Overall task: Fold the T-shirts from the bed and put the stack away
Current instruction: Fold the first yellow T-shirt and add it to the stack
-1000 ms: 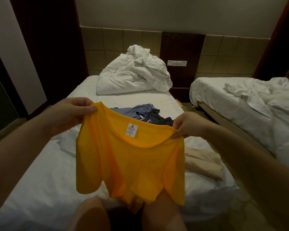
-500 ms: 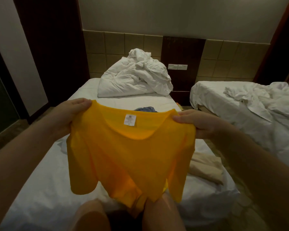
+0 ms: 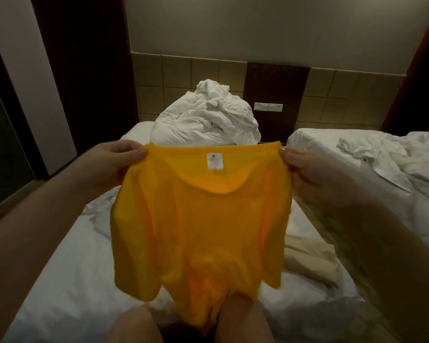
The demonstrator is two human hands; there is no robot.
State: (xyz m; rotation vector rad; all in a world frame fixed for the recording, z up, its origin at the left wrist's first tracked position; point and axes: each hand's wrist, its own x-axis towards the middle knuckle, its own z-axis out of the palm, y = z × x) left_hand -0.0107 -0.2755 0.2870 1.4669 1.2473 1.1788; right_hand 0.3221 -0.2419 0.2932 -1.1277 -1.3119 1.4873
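A yellow T-shirt (image 3: 201, 233) hangs spread out in front of me, its white neck label facing me. My left hand (image 3: 109, 164) pinches its left shoulder and my right hand (image 3: 305, 174) pinches its right shoulder, both held up over the bed (image 3: 67, 280). The hem drapes down onto my knees. A beige garment (image 3: 310, 258) lies crumpled on the sheet to the right, partly behind the shirt. The other clothes on the bed are hidden by the shirt.
A heap of white duvet (image 3: 208, 120) sits at the head of the bed. A second bed (image 3: 372, 164) with rumpled white sheets stands to the right across a narrow gap. A wall switch plate (image 3: 268, 106) is behind. My knees (image 3: 243, 318) are at the bottom edge.
Both hands have lifted the yellow shirt higher and pulled its shoulders wider apart. The blue and dark clothes seen earlier are now covered by the shirt.
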